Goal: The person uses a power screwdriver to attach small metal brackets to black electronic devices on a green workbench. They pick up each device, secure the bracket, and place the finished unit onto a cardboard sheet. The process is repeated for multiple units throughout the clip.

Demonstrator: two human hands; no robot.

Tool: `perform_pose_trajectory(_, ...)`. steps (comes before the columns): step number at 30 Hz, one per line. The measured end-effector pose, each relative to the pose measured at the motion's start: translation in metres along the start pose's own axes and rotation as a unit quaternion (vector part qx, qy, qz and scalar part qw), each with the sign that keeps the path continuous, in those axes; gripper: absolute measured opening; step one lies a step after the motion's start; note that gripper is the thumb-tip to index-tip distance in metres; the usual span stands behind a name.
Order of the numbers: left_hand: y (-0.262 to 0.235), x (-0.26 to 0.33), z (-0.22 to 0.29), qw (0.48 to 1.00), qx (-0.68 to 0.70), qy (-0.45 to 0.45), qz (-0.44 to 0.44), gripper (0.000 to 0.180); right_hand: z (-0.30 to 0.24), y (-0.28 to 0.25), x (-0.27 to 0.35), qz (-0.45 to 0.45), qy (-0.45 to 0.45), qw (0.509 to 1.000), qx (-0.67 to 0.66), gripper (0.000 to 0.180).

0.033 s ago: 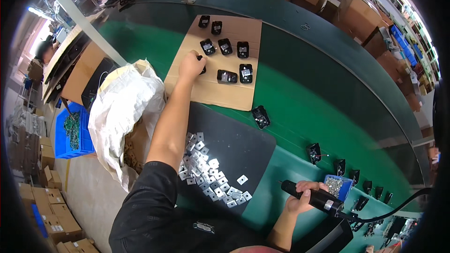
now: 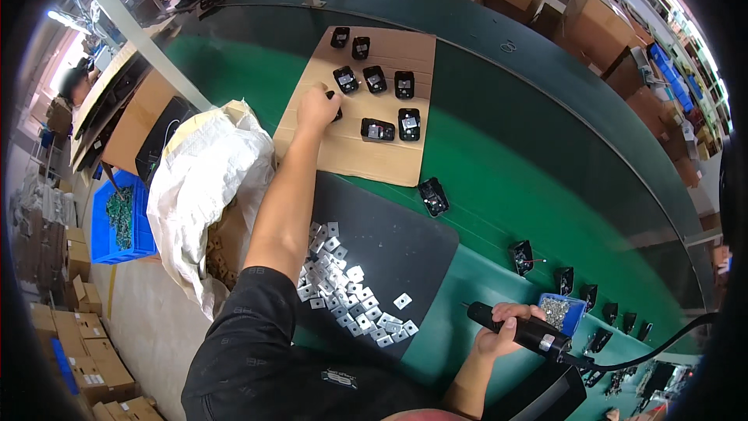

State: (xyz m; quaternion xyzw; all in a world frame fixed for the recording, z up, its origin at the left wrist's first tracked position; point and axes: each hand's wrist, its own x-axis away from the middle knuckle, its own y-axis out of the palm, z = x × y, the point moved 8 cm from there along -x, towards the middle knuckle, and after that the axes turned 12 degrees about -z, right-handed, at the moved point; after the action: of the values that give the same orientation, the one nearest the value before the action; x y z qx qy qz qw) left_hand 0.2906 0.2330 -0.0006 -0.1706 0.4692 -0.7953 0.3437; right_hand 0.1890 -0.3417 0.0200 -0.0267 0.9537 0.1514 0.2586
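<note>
My left hand (image 2: 317,107) reaches out to the cardboard sheet (image 2: 327,157), its fingers closed round a small black plastic housing (image 2: 337,113) that they partly hide. Several more black housings (image 2: 378,129) with metal pieces inside lie on that sheet to the right and beyond. My right hand (image 2: 502,329) grips a black electric screwdriver (image 2: 533,334), with its bit pointing left and its cord running off to the right. Between my arms, many small silver square plates (image 2: 347,288) with holes are spread over a dark mat (image 2: 413,253). Another housing (image 2: 433,196) rests on the green surface past the mat.
A blue tray (image 2: 575,316) of small screws stands just beyond the screwdriver, with a row of black housings (image 2: 565,279) near it. At left are a white sack (image 2: 210,156) and a blue bin (image 2: 144,226) with green parts. A pale metal post (image 2: 140,27) rises behind.
</note>
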Motion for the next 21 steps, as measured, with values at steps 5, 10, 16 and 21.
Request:
perform_pose_trajectory(5,-0.035,0.043,0.059,0.978,-0.022,0.147,0.149,0.050,-0.001,-0.004,0.000,0.022,0.001,1.000,0.016,0.046)
perform_pose_trajectory(10,0.013,0.093,0.101,0.982,-0.081,0.154,-0.076,0.062,-0.001,-0.005,-0.003,0.010,-0.006,1.000,0.026,0.045)
perform_pose_trajectory(16,0.047,0.081,0.089,0.974,-0.112,0.141,-0.138,0.063,-0.002,-0.002,-0.004,0.006,-0.005,1.000,0.003,0.046)
perform_pose_trajectory(21,0.043,0.072,0.086,0.974,-0.065,0.198,-0.092,0.063,0.001,-0.003,-0.006,0.015,0.012,1.000,-0.008,0.049)
